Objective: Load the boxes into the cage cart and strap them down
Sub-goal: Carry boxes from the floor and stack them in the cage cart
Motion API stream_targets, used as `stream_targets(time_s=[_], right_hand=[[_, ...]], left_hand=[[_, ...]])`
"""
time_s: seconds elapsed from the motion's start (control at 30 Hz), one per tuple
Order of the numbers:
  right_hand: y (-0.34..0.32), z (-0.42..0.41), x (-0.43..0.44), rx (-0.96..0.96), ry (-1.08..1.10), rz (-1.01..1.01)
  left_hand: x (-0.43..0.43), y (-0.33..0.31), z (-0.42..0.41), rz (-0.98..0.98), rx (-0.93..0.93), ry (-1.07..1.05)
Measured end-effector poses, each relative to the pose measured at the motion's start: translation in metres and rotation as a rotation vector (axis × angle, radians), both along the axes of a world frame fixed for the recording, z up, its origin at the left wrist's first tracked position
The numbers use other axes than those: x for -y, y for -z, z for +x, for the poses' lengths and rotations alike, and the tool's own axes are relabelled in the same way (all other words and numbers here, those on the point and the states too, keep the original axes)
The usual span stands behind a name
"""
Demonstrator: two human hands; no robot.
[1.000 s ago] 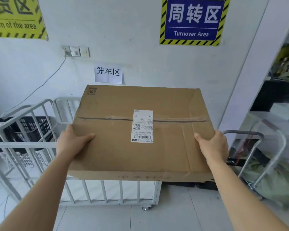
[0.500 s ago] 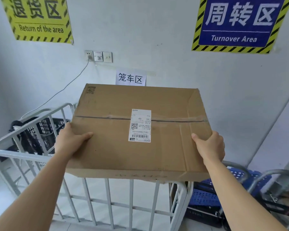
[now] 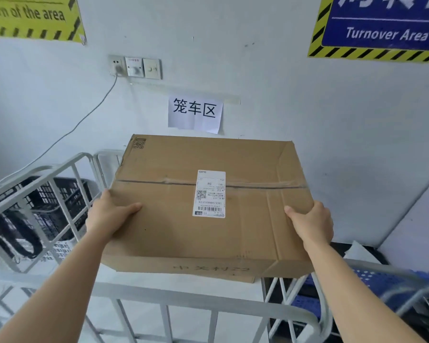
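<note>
I carry a flat brown cardboard box (image 3: 245,219) with a white shipping label on its taped top. My left hand (image 3: 109,214) grips its left edge, thumb on top. At the right edge my right hand (image 3: 312,224) grips the same way. The box hangs in the air above the white metal cage cart (image 3: 178,297), whose near rail runs below my forearms. The cart's white floor shows between the bars under the box.
A black plastic crate (image 3: 57,201) and a black strap sit behind the cart's left rail. A blue crate (image 3: 372,280) and another cart's rail stand at the right. The white wall with signs and a socket with a cable is close ahead.
I have stepped closer to the cage cart. The box now hangs over the cart's near rail, and the cart fills more of the lower view. My grip on the box is unchanged.
</note>
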State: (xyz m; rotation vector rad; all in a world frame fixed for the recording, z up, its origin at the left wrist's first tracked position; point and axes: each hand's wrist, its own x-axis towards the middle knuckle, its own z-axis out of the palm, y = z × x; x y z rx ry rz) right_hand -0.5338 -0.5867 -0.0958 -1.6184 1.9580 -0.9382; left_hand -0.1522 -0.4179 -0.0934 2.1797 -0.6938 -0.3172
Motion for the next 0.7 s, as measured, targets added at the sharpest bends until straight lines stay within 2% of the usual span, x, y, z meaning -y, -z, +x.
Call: stream_targets(time_s=[0.33, 0.7], right_hand=[[0.058, 0.044, 0.052, -0.067, 0.062, 0.163], [0.163, 0.059, 0.117, -0.163, 0.037, 0.397]], left_hand=[[0.07, 0.069, 0.059, 0.159, -0.123, 0.044], [0.135, 0.164, 0.059, 0.341, -0.231, 0.011]])
